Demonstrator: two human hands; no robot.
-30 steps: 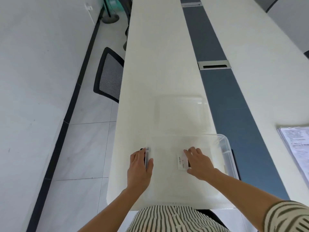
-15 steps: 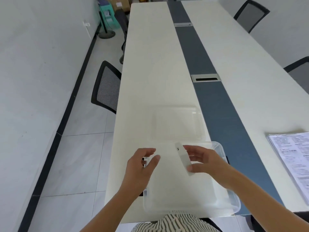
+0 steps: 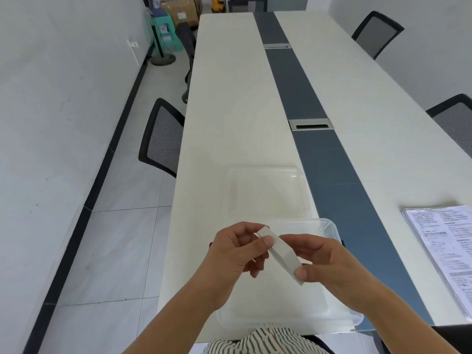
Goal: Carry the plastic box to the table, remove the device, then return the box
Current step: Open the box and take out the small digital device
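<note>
A clear plastic box (image 3: 332,227) stands open on the near end of the long white table (image 3: 229,111), right in front of me. Its clear lid (image 3: 265,192) lies flat on the table just beyond it. Above the box I hold a small flat white device (image 3: 282,254) between both hands. My left hand (image 3: 235,254) pinches its far end with thumb and fingers. My right hand (image 3: 329,264) grips its near end with the thumb on the edge.
A stack of printed papers (image 3: 444,249) lies on the table at the right. A dark strip with a cable slot (image 3: 310,123) runs down the table's middle. Black mesh chairs (image 3: 163,139) stand along the left and right sides. Boxes and a fan base sit in the far corner.
Both hands left the box rim and interior. My right hand lifted the white device out of the box, and my left hand came over and took its other end. The view tilted up.
</note>
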